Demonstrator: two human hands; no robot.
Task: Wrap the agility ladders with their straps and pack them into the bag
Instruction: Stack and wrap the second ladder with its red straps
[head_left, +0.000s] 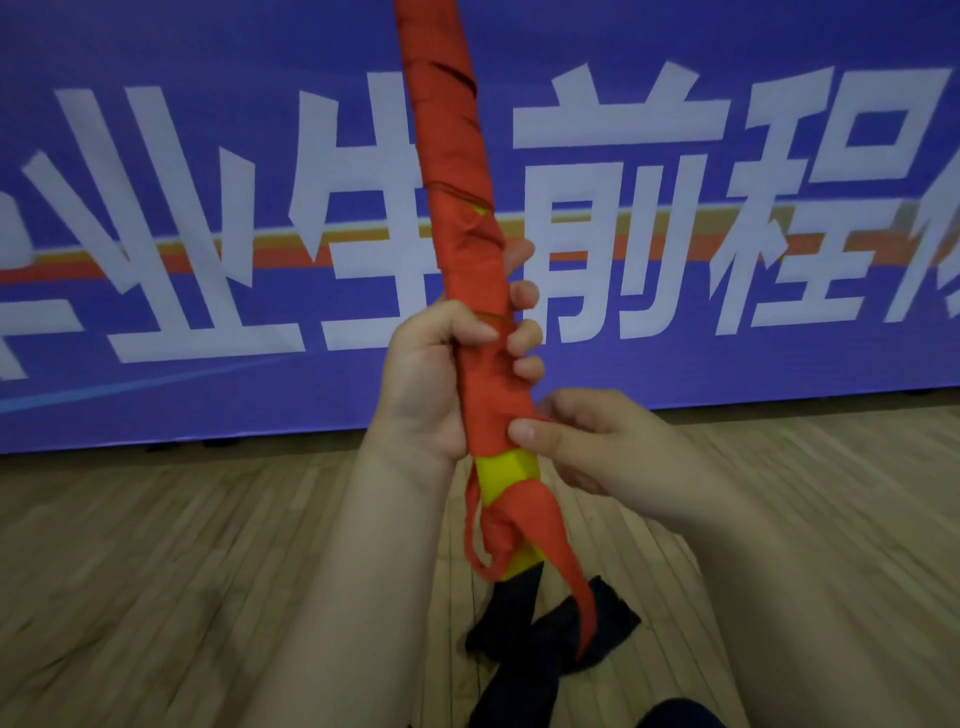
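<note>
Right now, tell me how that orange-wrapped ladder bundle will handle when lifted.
Probably stiff: the ladder bundle runs straight above the left hand without drooping. Likely light, since one grip low down carries it. The wrap may loosen: the strap hangs free at its end below the right hand.

A blue banner (156, 41) stands upright across the far side of the wooden floor (156, 571), spanning the view from left edge to right edge, its lower hem meeting the boards. It carries a row of large white characters (618, 124), cut off at both sides, with an orange stripe (62, 270) running behind them and a thin pale line (130, 384) slanting at lower left. The floor consists of narrow light-brown planks.
</note>
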